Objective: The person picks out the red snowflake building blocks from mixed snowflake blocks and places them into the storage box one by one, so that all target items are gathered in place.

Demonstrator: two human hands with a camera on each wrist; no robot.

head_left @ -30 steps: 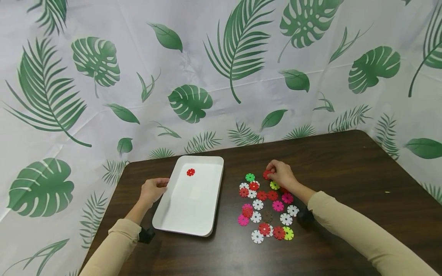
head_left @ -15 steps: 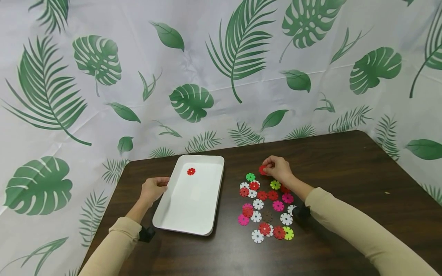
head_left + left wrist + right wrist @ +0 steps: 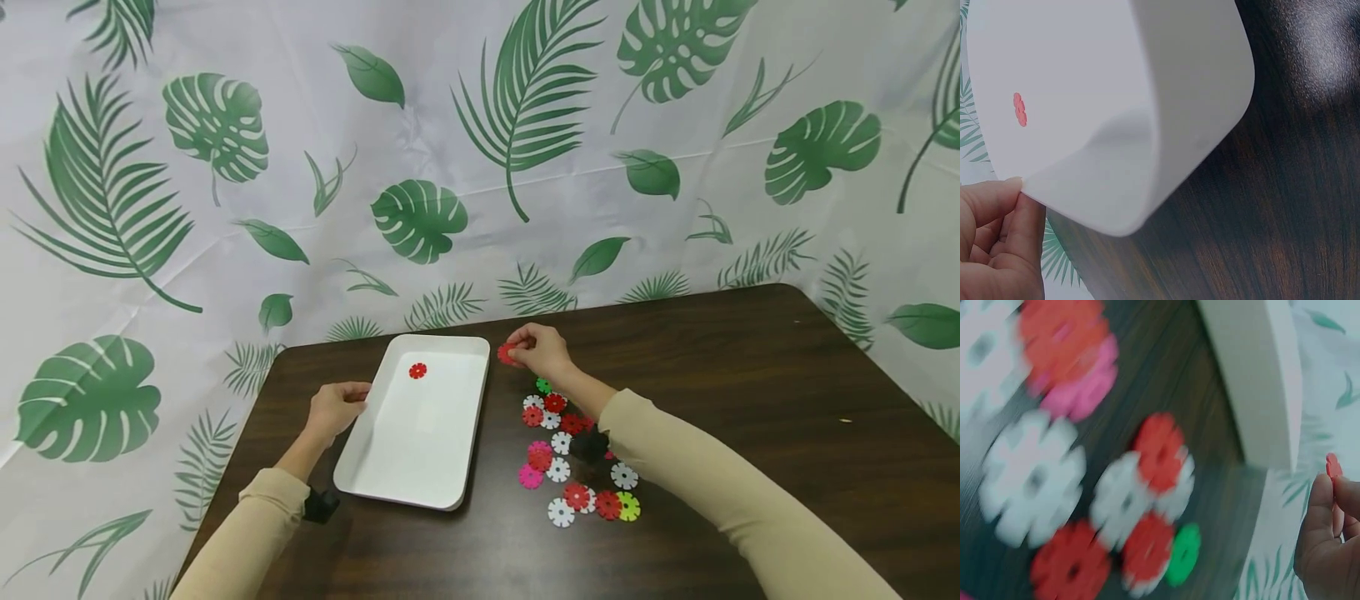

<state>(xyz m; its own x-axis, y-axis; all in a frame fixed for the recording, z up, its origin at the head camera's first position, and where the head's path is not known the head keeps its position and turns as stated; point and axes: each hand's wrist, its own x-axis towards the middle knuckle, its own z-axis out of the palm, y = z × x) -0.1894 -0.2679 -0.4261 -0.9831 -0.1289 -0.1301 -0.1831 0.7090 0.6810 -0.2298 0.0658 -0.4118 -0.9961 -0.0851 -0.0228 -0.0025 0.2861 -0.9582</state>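
Observation:
A white rectangular tray lies on the left part of the table, with one red notched disc on its floor near the far end. My left hand pinches the tray's left rim between thumb and fingers, as the left wrist view also shows. Just off the tray's far right corner, my right hand holds a red notched disc between thumb and fingertips, above the table. In the right wrist view this held disc appears nearly edge-on.
Several loose notched discs in white, red, pink, green and yellow, such as a white disc and a green disc, lie right of the tray, some overlapping. My right forearm hides part of them. A leaf-patterned cloth hangs behind the dark wooden table.
My right hand has lifted the red disc from the far side of the loose discs and carried it left to the tray's edge. The left hand has stayed on the rim.

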